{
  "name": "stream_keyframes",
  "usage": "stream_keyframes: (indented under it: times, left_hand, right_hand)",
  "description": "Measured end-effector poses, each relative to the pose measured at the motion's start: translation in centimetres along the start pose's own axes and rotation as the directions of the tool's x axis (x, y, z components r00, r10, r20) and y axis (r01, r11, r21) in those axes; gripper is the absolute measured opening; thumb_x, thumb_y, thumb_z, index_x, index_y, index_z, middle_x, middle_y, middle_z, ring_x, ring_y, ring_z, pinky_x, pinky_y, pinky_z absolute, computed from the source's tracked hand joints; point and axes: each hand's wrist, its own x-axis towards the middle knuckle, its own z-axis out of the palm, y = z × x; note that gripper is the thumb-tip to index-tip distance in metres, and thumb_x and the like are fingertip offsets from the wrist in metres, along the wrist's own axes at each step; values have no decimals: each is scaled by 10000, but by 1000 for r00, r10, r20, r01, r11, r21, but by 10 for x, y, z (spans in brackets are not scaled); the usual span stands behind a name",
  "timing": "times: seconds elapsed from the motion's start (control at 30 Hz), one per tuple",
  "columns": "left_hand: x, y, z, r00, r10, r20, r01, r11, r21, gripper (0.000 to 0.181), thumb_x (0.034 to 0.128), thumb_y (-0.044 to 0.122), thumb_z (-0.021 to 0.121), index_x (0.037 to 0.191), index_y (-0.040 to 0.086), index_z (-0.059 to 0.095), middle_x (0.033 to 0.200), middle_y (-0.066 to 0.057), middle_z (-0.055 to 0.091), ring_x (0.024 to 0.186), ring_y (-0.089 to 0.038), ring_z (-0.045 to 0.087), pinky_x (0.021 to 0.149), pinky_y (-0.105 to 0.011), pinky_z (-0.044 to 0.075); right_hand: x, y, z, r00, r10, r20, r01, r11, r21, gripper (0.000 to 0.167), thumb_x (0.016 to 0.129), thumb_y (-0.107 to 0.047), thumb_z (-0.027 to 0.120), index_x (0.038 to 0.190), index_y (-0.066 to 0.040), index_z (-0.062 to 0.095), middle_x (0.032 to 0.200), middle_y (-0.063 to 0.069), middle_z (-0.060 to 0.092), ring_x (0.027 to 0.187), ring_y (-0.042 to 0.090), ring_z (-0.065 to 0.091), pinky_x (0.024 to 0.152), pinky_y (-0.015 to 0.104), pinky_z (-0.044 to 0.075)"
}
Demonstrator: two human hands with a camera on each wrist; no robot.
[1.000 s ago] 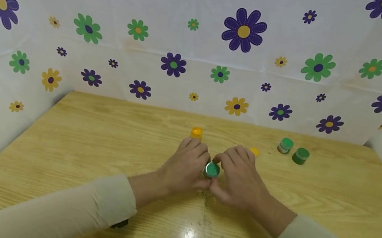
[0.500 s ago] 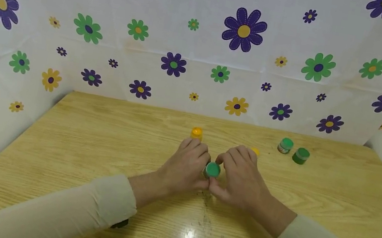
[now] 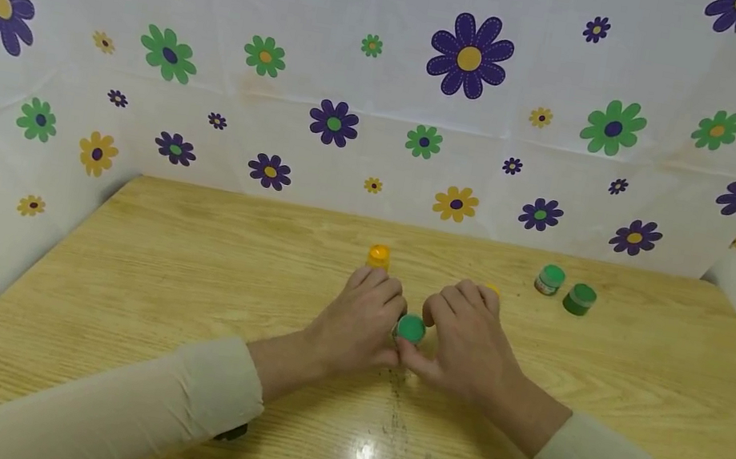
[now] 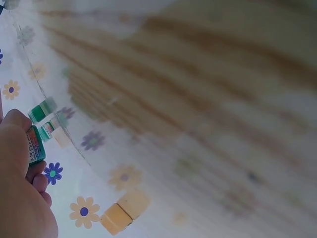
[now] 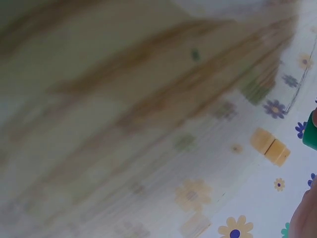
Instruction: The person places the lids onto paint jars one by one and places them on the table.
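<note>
A small paint jar with a green top is held between both hands over the middle of the table. My left hand grips its left side with curled fingers; in the left wrist view the jar's printed label shows beside the thumb. My right hand has its thumb on the jar's near edge and its curled index finger at the right side. In the right wrist view just part of the green jar shows at the edge. Behind the left hand stands a yellow paint jar.
A yellow lid lies behind the right hand, mostly hidden. Two more green jars stand at the back right of the wooden table. A flowered cloth hangs behind and at both sides.
The right thumb has slid left along the jar's near edge, and the right fingers have shifted slightly right. The left hand stays nearly still, holding the jar.
</note>
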Motion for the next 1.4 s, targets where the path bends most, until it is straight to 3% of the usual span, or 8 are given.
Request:
stream_keyframes:
  times: [0.17, 0.27, 0.4, 0.53, 0.97, 1.4]
  left_hand:
    - [0, -1, 0, 1000, -27, 9, 27, 999, -36, 484, 729, 535, 826, 832, 100, 642, 838, 8, 564, 833, -179, 454, 826, -328, 344]
    - [0, -1, 0, 999, -35, 8, 36, 998, -54, 504, 724, 548, 827, 845, 96, 640, 835, 8, 556, 841, -183, 457, 830, -333, 344]
    - [0, -1, 0, 1000, -26, -6, 26, 998, -58, 500, 727, 546, 827, 846, 98, 638, 815, 13, 537, 829, -180, 446, 819, -332, 337]
    - [0, -1, 1, 1000, -26, -6, 25, 998, -60, 476, 739, 524, 825, 836, 101, 631, 809, 15, 535, 824, -175, 438, 814, -329, 331]
    - [1, 0, -2, 998, -37, 42, 39, 998, -51, 467, 726, 515, 837, 829, 115, 617, 838, 18, 541, 835, -173, 434, 828, -331, 323]
    - [1, -1, -2, 999, -32, 34, 34, 999, -42, 502, 717, 548, 833, 844, 104, 636, 850, 11, 558, 838, -180, 441, 829, -330, 329]
  right_hand:
    - [1, -1, -2, 997, 57, 58, -60, 997, 48, 432, 870, -525, 630, 962, -104, 607, 897, 10, 585, 915, 217, 455, 907, 443, 337]
    - [1, -1, -2, 999, 19, 35, -23, 995, 100, 382, 844, -427, 629, 1025, -90, 622, 914, 17, 582, 926, 215, 454, 903, 437, 339]
    - [1, 1, 1, 999, -49, -14, 50, 992, 116, 319, 781, -321, 633, 1000, -89, 636, 871, -2, 537, 898, 205, 440, 877, 423, 346]
    - [1, 1, 2, 996, -73, -45, 77, 992, 98, 294, 770, -299, 639, 970, -84, 642, 856, -5, 529, 889, 206, 441, 859, 420, 350]
    - [0, 1, 2, 998, -51, -25, 52, 997, 58, 278, 801, -364, 644, 918, -113, 614, 880, 11, 580, 894, 215, 457, 889, 419, 368]
    - [1, 2, 1, 999, -34, -41, 35, 999, 36, 316, 830, -409, 667, 873, -104, 598, 876, 18, 584, 886, 220, 462, 872, 424, 362]
